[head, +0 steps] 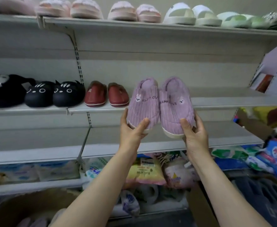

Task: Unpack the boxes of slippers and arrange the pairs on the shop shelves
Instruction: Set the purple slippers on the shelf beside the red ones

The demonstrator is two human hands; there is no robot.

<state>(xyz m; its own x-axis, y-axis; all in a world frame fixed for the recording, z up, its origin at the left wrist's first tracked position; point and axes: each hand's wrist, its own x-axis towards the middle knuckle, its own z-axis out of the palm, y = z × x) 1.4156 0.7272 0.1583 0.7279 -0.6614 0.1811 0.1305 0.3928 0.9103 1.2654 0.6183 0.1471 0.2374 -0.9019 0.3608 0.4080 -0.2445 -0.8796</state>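
Lilac corduroy sits under your thumbs: your left hand (131, 130) grips the toe of the left purple slipper (142, 104), thumb on top and fingers curled out of sight beneath the pale sole, while your right hand (194, 130) clasps the toe of the right purple slipper (175, 105) the same way. You hold the pair side by side, touching along their inner edges, heels tilted up toward the middle shelf (224, 99), with a small rabbit face and stitched lettering across each upper. The heels overlap that shelf's front edge, but you cannot tell whether they rest on it. Just left of them on the same shelf stand a pair of red slippers (106, 94), then black cat-face slippers (56, 93). On the top shelf (134, 25) sit pink fluffy slippers (134, 13), white slides (191, 14) and pale green slides (239, 19). Below your forearms lie bagged goods (144, 171) and a cardboard box (20, 208).
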